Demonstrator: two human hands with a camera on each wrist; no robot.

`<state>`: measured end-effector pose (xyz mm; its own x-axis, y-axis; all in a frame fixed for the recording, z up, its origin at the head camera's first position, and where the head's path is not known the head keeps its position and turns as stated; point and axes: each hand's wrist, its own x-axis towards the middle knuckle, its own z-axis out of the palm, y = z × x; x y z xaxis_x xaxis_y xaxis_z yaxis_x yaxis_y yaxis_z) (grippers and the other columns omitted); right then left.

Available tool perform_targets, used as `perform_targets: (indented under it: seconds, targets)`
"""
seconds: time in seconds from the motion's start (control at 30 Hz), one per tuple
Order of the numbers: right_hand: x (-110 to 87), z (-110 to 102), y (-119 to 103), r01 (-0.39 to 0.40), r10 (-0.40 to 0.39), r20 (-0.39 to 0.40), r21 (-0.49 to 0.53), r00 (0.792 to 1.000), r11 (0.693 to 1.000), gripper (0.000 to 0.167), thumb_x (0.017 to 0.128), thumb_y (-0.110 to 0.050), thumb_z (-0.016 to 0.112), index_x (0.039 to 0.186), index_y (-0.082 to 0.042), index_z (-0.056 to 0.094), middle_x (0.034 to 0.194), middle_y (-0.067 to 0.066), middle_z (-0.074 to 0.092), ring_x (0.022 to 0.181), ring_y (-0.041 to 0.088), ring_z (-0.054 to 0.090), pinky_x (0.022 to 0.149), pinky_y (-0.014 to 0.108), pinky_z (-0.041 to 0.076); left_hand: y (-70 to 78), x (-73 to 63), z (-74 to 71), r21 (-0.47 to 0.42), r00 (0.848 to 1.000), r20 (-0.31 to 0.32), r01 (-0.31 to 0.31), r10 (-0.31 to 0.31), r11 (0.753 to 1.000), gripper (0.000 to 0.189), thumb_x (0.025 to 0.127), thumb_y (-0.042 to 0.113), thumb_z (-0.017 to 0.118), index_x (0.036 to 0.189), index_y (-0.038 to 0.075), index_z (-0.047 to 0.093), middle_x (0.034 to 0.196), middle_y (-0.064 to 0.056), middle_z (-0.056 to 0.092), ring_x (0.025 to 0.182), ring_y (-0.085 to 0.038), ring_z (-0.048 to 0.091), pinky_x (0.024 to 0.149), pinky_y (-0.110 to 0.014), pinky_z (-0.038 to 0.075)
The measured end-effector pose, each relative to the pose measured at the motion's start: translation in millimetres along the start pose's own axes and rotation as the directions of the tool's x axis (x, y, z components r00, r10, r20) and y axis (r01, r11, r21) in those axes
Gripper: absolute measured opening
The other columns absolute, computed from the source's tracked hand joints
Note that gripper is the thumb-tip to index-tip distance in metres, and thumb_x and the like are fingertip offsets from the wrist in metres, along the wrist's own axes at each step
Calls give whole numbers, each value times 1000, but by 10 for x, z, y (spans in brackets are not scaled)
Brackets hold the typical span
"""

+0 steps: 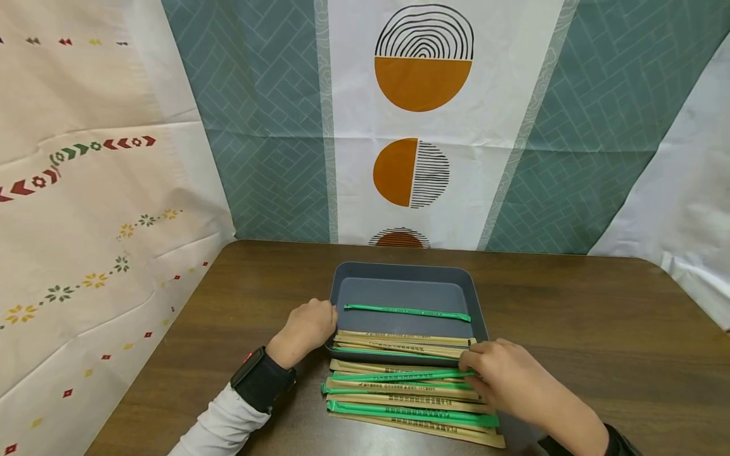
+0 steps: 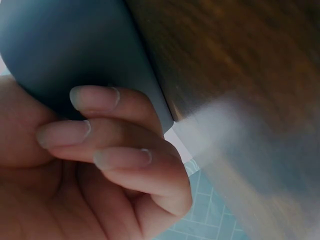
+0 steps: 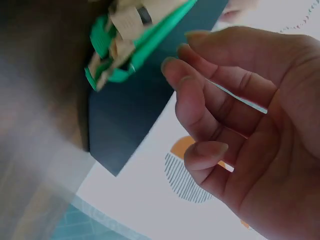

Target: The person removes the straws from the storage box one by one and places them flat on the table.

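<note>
A dark grey rectangular tray [image 1: 399, 290] lies on the table with several thin paper-wrapped straws in it. One green wrapped straw [image 1: 407, 312] crosses the tray's middle; brown ones [image 1: 399, 347] and a green one lie along its near side. My left hand [image 1: 307, 324] grips the tray's left edge, its thumb and curled fingers around the wall [image 2: 115, 65]. At the tray's near right corner is my right hand [image 1: 507, 379], over the straws' right ends. Its fingers are loosely bent, with nothing showing between thumb and fingertips in the right wrist view.
In front of the tray lies a row of brown and green wrapped straws [image 1: 410, 401], some overlapping. The brown wooden table [image 1: 570, 316] extends to both sides. Patterned cloth [image 1: 274, 126] hangs behind the table, and another printed cloth [image 1: 85, 240] hangs at the left.
</note>
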<state>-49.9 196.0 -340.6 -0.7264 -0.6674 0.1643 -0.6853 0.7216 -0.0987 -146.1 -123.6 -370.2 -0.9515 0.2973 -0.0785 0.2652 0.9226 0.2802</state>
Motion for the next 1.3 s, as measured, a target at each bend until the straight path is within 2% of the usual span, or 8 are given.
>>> perform_targets:
  seconds: [0.13,0.33,0.53,0.73,0.87,1.0,1.17,1.3]
  targets:
    - [83,-61,43,-10,9,-45,-18,999,1000,20,75,-7,80,81,-18,66,76,-10,61,60,-1,51,57,27,45,-2,-4,3,-3,1000,-7,-5,5,1000,44,102,14,47,58,10,48,52,-2,33,42,-14,38,41,-25,28]
    - [285,-44,219,-26,29,-93,27,995,999,16,78,-1,76,83,-13,69,77,-5,63,59,2,53,51,19,42,-12,-28,13,3,997,-57,-46,46,999,45,101,11,48,57,11,46,50,-1,29,40,-14,34,40,-23,24]
    - [471,107,442,-77,76,-86,-1,993,997,13,78,-4,78,86,-10,69,79,-1,61,63,9,58,53,21,45,-8,11,26,-20,999,-42,-26,25,999,45,102,12,47,57,11,46,51,-1,29,41,-14,35,42,-25,25]
    - [579,261,631,-101,90,-126,-87,988,991,22,73,-7,83,90,-9,69,84,3,59,74,20,60,58,27,49,4,70,25,-13,1000,-24,1,-1,1000,45,102,13,47,57,11,47,51,-1,31,42,-14,35,41,-25,26]
    - [575,298,673,-102,87,-141,-102,986,990,24,72,-6,84,89,-9,69,83,3,58,75,22,59,58,29,49,13,50,27,-10,1000,-22,5,-5,1000,46,102,13,47,57,11,47,51,-1,31,42,-14,35,41,-24,26]
    - [565,306,681,-108,95,-120,-105,988,989,23,73,-5,84,90,-8,69,84,4,60,75,22,60,58,29,49,30,8,39,-10,1000,-27,9,-9,1000,46,102,13,47,56,11,47,51,-1,30,41,-14,35,41,-24,26]
    - [552,309,668,-99,89,-84,-129,992,987,19,74,-3,81,89,-7,70,83,5,63,70,19,62,58,29,50,53,-43,54,-5,999,-35,15,-15,1000,45,102,13,47,57,11,48,50,-1,32,41,-13,37,40,-23,27]
    - [516,317,658,-76,62,-95,-144,994,987,16,74,2,78,85,-6,70,78,4,63,64,16,60,55,27,47,69,-86,71,-1,998,-56,5,-5,1000,45,102,12,47,57,11,48,50,-1,31,40,-13,36,40,-23,26]
